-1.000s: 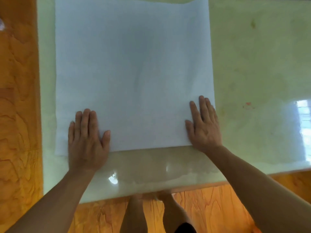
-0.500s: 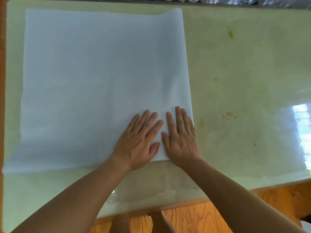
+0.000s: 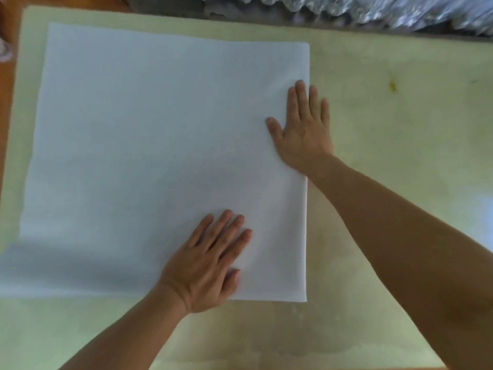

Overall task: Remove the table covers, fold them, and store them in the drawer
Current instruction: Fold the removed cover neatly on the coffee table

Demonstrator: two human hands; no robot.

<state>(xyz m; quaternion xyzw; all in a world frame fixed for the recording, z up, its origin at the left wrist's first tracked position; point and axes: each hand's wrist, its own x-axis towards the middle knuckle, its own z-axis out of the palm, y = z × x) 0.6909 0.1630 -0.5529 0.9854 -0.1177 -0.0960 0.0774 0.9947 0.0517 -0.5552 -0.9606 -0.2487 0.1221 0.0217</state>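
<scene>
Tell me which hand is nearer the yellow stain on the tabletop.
Right. The right hand presses the white cover's right edge, just left of the yellow stain; the left hand lies flat farther down-left.

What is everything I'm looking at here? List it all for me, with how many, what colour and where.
cover: one, white, lying flat on the left and middle of the table, its right edge looks folded double
table: one, pale yellow-green and glossy, fills most of the view, with a few small stains on its right part
crinkled sheeting: one mass, silvery grey, along the far edge at the top right; what it is cannot be told
wood surface: orange-brown, a strip past the table's left edge
left hand: one, flat on the cover near its near right corner, fingers straight
right hand: one, flat on the cover's right edge, farther away, fingers straight
forearms: two, bare, coming in from the bottom and right
</scene>
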